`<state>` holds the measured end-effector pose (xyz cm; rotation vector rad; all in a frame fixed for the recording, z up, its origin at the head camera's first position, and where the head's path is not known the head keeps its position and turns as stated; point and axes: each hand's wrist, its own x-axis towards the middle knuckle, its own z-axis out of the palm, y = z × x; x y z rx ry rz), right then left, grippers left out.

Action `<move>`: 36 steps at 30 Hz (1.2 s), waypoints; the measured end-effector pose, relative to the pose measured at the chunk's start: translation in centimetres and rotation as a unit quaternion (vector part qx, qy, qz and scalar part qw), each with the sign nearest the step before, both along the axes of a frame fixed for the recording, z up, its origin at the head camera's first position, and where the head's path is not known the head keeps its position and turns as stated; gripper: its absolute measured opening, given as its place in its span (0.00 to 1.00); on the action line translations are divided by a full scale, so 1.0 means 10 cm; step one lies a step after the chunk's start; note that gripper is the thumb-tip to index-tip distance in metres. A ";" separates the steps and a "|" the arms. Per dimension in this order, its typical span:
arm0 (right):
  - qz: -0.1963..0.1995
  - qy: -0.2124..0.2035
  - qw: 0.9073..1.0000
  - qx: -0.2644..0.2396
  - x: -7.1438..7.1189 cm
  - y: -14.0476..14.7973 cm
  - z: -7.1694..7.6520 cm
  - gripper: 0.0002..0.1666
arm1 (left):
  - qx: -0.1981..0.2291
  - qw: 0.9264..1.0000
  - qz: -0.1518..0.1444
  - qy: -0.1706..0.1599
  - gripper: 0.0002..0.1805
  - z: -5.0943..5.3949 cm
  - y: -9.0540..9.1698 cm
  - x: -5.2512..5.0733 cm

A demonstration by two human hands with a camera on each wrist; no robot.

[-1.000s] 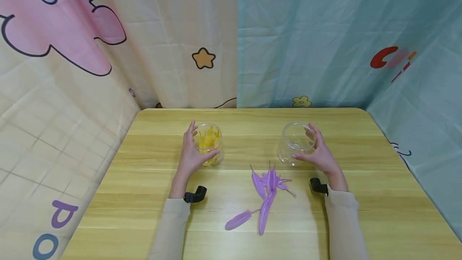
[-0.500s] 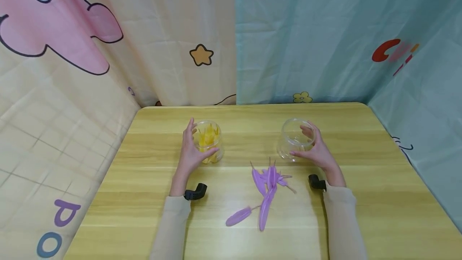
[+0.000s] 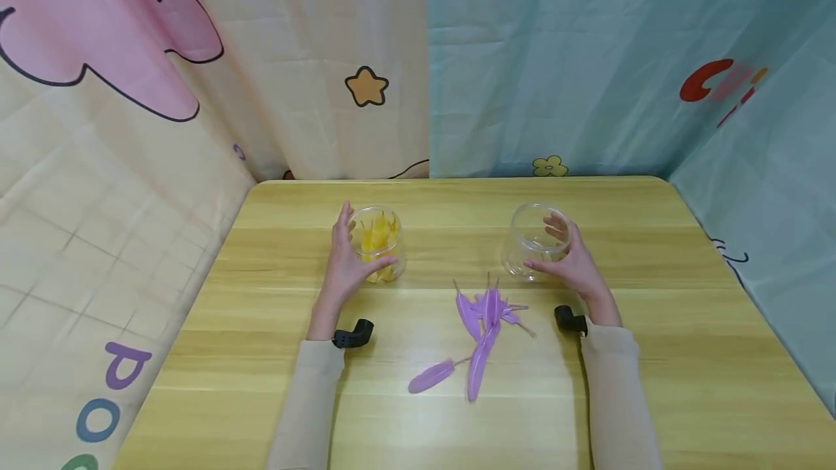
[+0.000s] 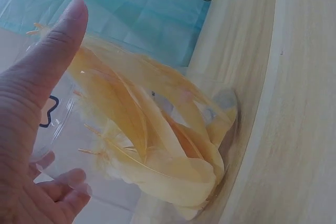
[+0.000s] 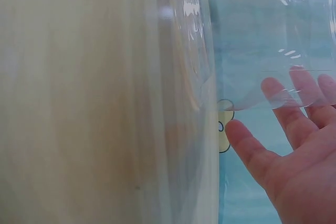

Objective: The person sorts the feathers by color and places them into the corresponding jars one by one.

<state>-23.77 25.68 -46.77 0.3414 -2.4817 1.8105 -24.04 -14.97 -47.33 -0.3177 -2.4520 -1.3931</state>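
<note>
Counter (image 3: 686, 383): pale, wood-grained
Left jar (image 3: 400, 256): clear, upright
Right jar (image 3: 514, 254): clear, upright
Feathers (image 3: 483, 339): purple, mostly overlapping

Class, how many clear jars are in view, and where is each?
2. The left jar holds yellow feathers and has the left hand around it; the right jar has the right hand around it. No others show.

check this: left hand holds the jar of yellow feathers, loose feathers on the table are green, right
The loose feathers on the table are purple, not green, as the head view shows; the left hand does hold the jar of yellow feathers.
</note>
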 end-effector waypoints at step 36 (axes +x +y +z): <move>0.006 0.003 1.000 0.010 0.04 -0.01 0.05 0.59 | -0.362 0.914 -0.171 0.059 0.18 -0.29 1.11 1.25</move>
